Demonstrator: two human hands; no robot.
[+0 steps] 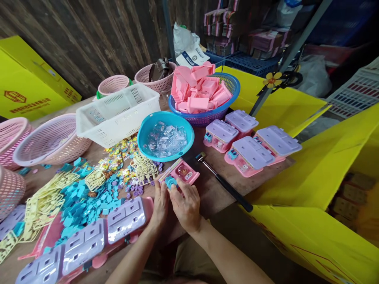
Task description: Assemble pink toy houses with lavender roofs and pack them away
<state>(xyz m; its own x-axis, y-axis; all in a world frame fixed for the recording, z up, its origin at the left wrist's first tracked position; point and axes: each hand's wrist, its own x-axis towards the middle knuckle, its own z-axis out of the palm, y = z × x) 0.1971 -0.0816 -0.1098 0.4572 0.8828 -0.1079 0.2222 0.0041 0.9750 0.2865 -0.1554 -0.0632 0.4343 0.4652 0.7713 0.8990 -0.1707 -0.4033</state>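
Note:
In front of me a pink toy case with a clear window and a turquoise piece at its near left corner is held over the table edge. My left hand grips the case at its left end. The fingers of my right hand press at the turquoise piece and the near side. Beyond the case sits a turquoise bowl of clear plastic parts. A hammer with a black handle lies to the right. Purple-lidded toy cases stand in a row by my left forearm.
Loose turquoise pieces, cream part frames and small purple rings cover the left. A white basket and a blue basket of pink parts stand behind. Finished-looking cases sit right, beside an open yellow box.

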